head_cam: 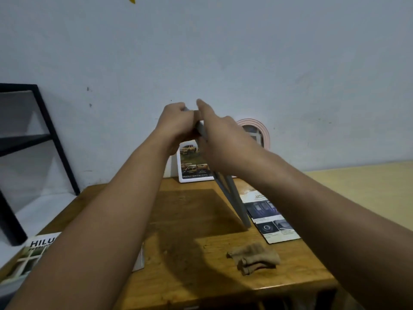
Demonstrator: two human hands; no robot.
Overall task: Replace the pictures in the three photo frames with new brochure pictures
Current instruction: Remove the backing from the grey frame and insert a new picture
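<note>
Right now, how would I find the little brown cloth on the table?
Start at the wooden table and look at its near right part. The crumpled tan-brown cloth lies just in front of the dark car brochure. It is soft and lumpy, while everything nearby is flat printed paper.

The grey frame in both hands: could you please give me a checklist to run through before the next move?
1. Grey frame held by both hands: ok, left hand and right hand grip its top.
2. Bottom edge propped on the table: ok.
3. Frame's back open: cannot tell, seen edge-on.
4. Brochure within reach: ok, flat beside the frame.
5. White frame already filled: ok, shows a truck picture.
6. Cloth clear of the frame: ok.
</note>
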